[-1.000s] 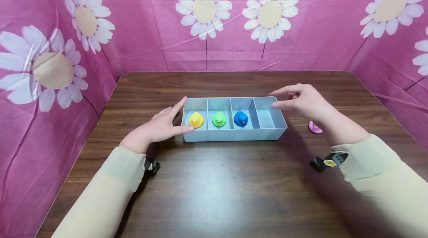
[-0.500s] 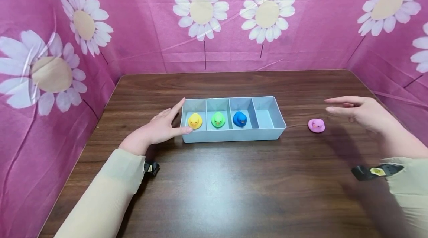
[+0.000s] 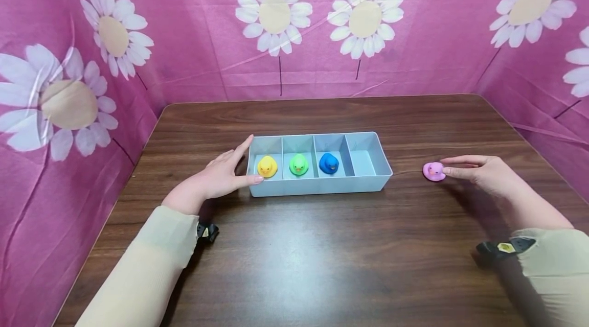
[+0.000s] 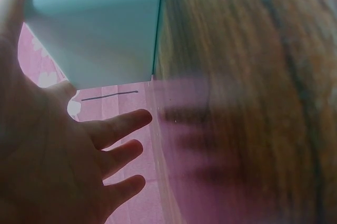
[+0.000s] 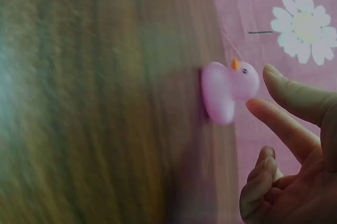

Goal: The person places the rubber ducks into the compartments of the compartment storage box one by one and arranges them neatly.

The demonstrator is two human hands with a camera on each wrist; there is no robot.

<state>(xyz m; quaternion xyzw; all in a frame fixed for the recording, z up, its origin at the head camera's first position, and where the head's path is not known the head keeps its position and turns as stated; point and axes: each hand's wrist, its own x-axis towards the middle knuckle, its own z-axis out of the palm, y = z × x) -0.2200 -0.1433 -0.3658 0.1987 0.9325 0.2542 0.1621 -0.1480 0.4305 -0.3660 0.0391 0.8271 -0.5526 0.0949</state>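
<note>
Your left hand (image 3: 216,179) is resting flat, fingers straight and spread, thumb extended forward. Your right hand (image 3: 483,173) is reaching leftward, thumb and forefinger extended and slightly apart, other fingers curling loosely. Both forearms are wearing pale sleeves.

A dark brown wooden table (image 3: 322,245) with a streaked grain and rounded far corners fills the middle of the space. Pink cloth (image 3: 193,36) printed with large white daisies (image 3: 273,7) hangs close behind its far edge and wraps round along its left and right edges, creased in long folds. Soft, even light falls from above and leaves a pale sheen on the tabletop near its front edge.
</note>
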